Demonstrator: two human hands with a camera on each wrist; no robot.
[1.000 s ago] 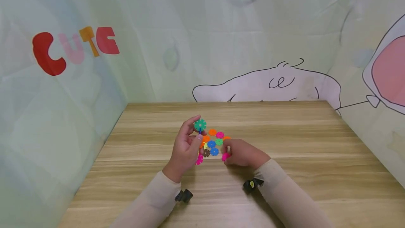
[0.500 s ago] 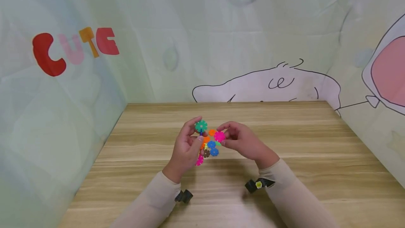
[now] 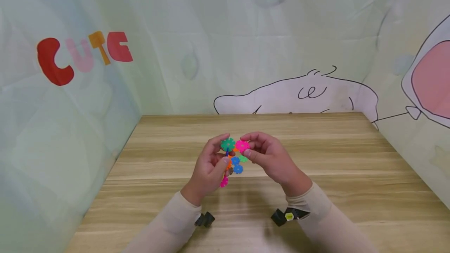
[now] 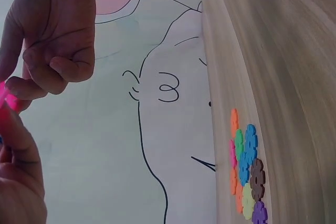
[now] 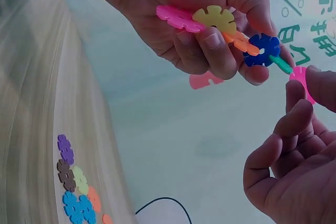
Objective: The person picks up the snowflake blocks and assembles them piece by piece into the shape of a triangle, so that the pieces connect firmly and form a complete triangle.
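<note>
My left hand [image 3: 209, 171] holds a chain of slotted plastic snowflake discs. In the right wrist view the chain runs from a pink disc [image 5: 178, 18] through yellow [image 5: 214, 20], orange [image 5: 241, 43] and blue [image 5: 261, 51] discs to a green disc [image 5: 281, 64]. Thumb and fingers grip it near the blue end. My right hand [image 3: 277, 161] pinches a single pink disc [image 3: 242, 145] between thumb and fingertips, its edge against the green disc at the chain's end. Whether their slots have engaged, I cannot tell. Fingers hide part of both.
Several loose discs lie on the wooden table [image 3: 299, 136] beyond and beneath the hands, among them blue [image 3: 238, 169], light green [image 3: 243, 159], brown [image 4: 257, 179] and purple [image 4: 259, 213] ones. A printed cloth backdrop [image 3: 175, 50] stands behind the table.
My right hand has lifted the pink disc off the table and brought it up and left to the green disc. The left hand has shifted slightly right, keeping the chain.
</note>
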